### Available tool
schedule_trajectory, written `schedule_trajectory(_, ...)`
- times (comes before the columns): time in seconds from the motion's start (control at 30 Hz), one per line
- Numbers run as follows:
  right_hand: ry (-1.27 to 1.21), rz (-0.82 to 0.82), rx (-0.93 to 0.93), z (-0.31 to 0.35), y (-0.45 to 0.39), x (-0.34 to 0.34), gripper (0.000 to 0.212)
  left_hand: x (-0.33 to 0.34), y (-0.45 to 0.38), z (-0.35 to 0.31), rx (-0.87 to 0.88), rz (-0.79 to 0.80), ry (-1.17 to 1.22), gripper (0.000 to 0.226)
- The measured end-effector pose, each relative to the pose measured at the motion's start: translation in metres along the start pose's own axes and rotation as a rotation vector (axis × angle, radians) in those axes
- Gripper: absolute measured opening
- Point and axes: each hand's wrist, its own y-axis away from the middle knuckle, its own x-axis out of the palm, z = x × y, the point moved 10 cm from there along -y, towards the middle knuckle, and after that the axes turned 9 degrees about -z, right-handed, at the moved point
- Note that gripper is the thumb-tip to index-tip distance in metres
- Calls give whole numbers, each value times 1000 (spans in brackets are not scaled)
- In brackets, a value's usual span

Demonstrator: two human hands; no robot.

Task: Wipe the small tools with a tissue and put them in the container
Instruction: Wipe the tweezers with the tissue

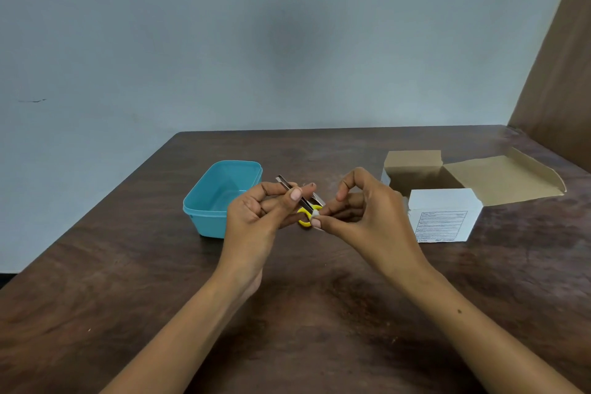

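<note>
Tweezers [292,191] are pinched in the left hand [256,211], held slanted above the middle of the desk [319,313]. The right hand [367,211] pinches a small wad of tissue [316,212] against the tweezers' lower end. Just beneath both hands lies a pair of scissors with yellow handles [303,217], mostly hidden. An open blue container [220,195] sits just left of the hands, toward the desk's left edge. A white cardboard box [444,211] with its flaps open stands near the right edge.
</note>
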Motion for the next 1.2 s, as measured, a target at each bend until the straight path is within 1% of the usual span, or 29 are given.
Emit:
schedule_trajectory(0.17, -21, -65, -59, 11, 2, -3, 37, 8, 6, 9, -31, 40, -19, 15)
schedule_trajectory(0.27, -38, -41, -23, 7, 2, 1, 39, 4, 4, 5, -17, 24, -16, 16)
schedule_trajectory(0.4, 11, -9, 21, -1, 2, 1, 42, -3, -2, -2, 11, -7, -31, 15)
schedule_trajectory(0.5, 14, -44, -18, 4, 3, -2, 40, 2, 1, 2, -15, 15, -20, 19)
schedule_trajectory(0.6, -5, -82, -53, 11, 3, -3, 38, 8, 6, 9, -42, 44, -23, 13)
schedule_trajectory(0.77, -16, -54, 23, 2, 3, 0, 41, 2, 1, 0, -4, 22, -6, 20)
schedule_trajectory(1.0, -17, 2, 85, -4, 2, -1, 41, -2, -1, -6, 13, -6, -3, 20)
schedule_trajectory(1.1, 8, -34, 24, 2, 3, -2, 40, 0, 1, 0, -13, 5, -3, 23)
schedule_trajectory(1.2, -4, -62, -22, 7, 5, -1, 37, 6, 4, 6, -40, 34, -4, 19)
